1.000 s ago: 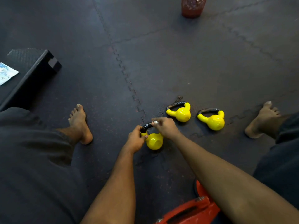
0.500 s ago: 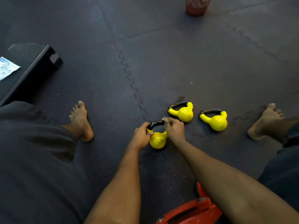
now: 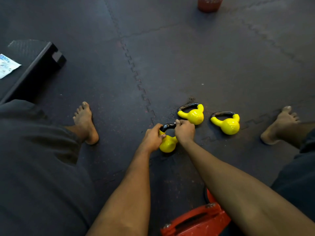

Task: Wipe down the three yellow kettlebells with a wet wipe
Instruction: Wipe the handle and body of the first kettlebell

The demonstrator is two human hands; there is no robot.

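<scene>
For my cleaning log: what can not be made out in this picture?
Head view:
- Wet wipe: not visible; the right hand may hide it.
- Nearest kettlebell: handle ends covered by the left hand and right hand.
- Red container: cut by the top edge.
- Printed packet: cut by the left edge, print too small.

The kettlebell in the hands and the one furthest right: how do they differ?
The near kettlebell is gripped at its handle by the left hand and right hand; the right kettlebell lies untouched. The near kettlebell's handle is partly covered by the hands; the right kettlebell's shows whole. The near kettlebell sits closer to the person than the right kettlebell. Both are yellow with black handles, on the dark mat.
</scene>
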